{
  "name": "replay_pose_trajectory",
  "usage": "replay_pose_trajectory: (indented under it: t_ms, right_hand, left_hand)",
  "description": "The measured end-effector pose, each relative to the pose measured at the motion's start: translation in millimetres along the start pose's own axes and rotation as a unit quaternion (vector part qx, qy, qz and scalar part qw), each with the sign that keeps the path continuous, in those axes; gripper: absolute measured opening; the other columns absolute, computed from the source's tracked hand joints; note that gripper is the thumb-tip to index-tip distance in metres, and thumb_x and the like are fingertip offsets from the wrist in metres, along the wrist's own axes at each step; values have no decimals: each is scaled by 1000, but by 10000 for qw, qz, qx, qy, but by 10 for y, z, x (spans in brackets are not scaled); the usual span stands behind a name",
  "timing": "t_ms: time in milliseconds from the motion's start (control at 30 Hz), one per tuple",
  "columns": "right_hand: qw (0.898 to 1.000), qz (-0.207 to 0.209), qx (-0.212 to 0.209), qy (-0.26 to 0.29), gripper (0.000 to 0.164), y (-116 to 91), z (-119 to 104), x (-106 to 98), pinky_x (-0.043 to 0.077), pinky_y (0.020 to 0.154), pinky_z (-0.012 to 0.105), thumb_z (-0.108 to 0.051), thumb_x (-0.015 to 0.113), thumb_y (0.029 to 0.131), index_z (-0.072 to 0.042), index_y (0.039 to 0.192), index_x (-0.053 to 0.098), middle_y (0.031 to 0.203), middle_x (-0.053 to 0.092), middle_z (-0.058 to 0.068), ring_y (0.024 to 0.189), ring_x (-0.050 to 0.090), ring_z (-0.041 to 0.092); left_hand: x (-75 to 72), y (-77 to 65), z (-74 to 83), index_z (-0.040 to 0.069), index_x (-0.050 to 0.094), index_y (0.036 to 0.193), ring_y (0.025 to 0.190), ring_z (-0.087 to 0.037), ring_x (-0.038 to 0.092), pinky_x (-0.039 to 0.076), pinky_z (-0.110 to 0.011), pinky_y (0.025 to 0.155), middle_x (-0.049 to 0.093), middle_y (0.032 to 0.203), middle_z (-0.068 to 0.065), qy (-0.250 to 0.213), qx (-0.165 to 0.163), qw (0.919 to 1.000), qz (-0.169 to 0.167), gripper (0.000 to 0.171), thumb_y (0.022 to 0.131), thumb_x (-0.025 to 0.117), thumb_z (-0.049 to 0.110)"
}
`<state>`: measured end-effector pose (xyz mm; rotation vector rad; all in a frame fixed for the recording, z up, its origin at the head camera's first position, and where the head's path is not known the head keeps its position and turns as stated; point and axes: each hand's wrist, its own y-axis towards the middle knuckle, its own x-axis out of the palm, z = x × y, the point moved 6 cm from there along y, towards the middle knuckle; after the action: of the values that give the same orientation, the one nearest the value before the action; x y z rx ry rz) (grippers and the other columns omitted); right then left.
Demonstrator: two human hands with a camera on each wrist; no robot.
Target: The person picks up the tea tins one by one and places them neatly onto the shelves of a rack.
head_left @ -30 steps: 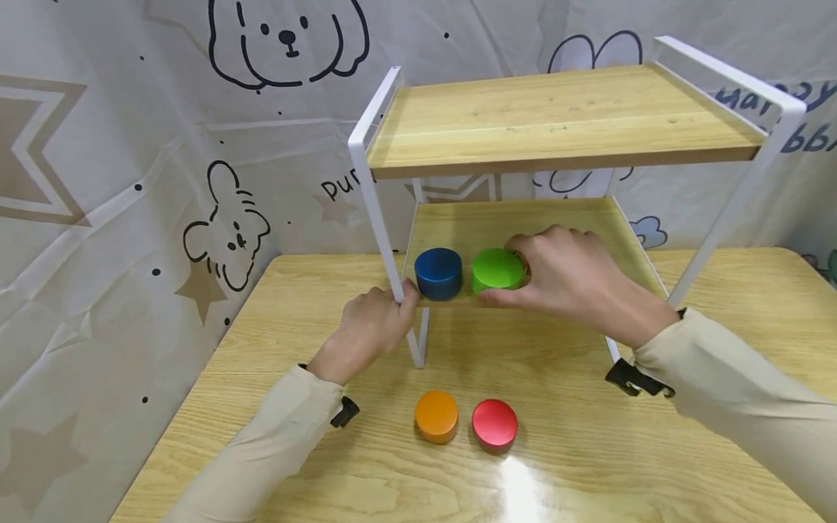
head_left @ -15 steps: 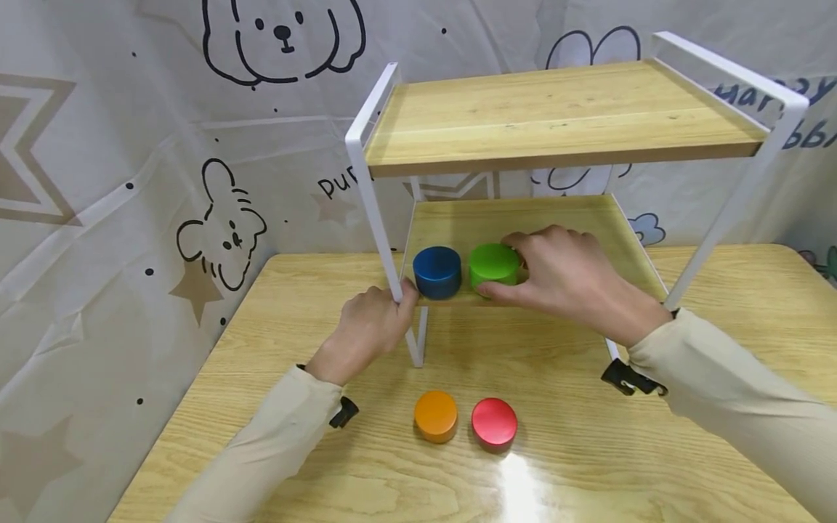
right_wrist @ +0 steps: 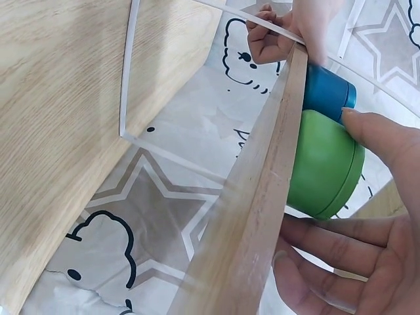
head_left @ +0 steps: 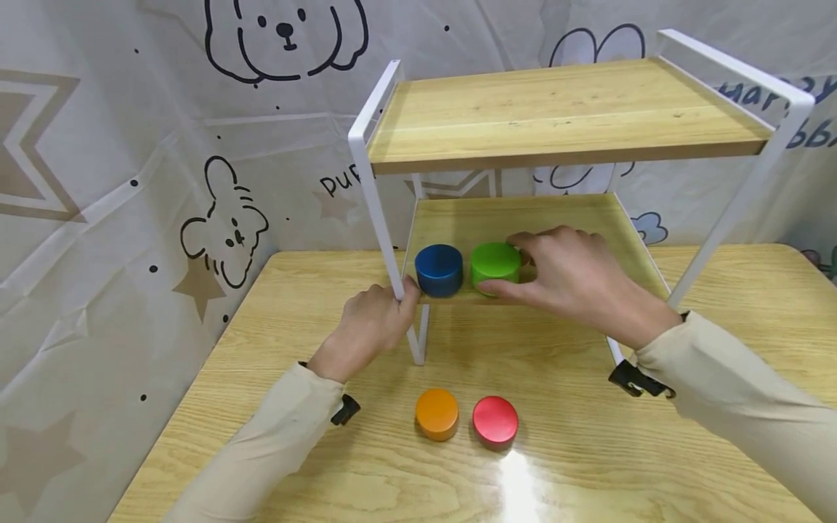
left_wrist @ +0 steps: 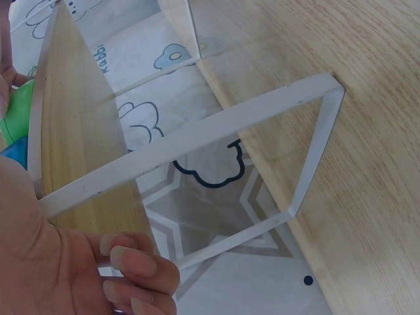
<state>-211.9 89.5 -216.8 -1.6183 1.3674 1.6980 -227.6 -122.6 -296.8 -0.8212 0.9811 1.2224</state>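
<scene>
My right hand [head_left: 572, 276] holds a green round tin [head_left: 495, 263] between thumb and fingers, at the front of the rack's lower shelf board [head_left: 543, 218]. Just left of it on that board stands a blue round tin [head_left: 439, 271], with a narrow gap between them in the head view. My left hand [head_left: 373, 319] grips the white-framed rack at the front left post [head_left: 377, 211], beside the blue tin. Its curled fingers [left_wrist: 134, 262] show below the board in the left wrist view. In the right wrist view the green tin [right_wrist: 325, 164] partly covers the blue tin [right_wrist: 328, 92].
An orange round tin [head_left: 437, 415] and a red round tin [head_left: 495, 423] stand on the wooden table [head_left: 294, 479] in front of the rack. Above my right hand spans the upper shelf board [head_left: 562, 112]. A printed cloth [head_left: 118, 305] hangs behind and to the left.
The green tin has shifted very slightly left, toward the blue tin, with my right hand still around it. My left hand stays on the rack.
</scene>
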Motion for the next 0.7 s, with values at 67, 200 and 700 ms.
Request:
replay_pose_trajectory:
  t_ms: [67, 200, 700]
  right_hand:
    - [10000, -34, 52, 23, 46, -17, 14, -6, 38, 47, 31, -60, 69, 77, -16, 81, 60, 60, 51, -4, 54, 50, 14]
    - [9998, -55, 186, 88, 52, -56, 59, -29, 44, 51, 34, -62, 69, 77, -13, 96, 68, 72, 65, 0, 63, 61, 18]
    - [9999, 46, 115, -1, 60, -235, 123, -112, 51, 58, 40, -58, 66, 82, -5, 108, 69, 86, 72, 7, 69, 67, 23]
  left_hand:
    - [2, 0, 2, 9, 48, 58, 49, -25, 53, 41, -37, 45, 45, 53, -4, 13, -10, 10000, 1, 60, 100, 15, 37]
    - [7, 0, 4, 9, 48, 58, 51, -26, 53, 41, -37, 46, 46, 53, -4, -48, -59, 10000, 13, 60, 99, 15, 38]
    - [0, -2, 1, 8, 51, 59, 51, -26, 54, 40, -36, 46, 48, 55, -6, -132, -141, 9998, -33, 62, 99, 15, 39]
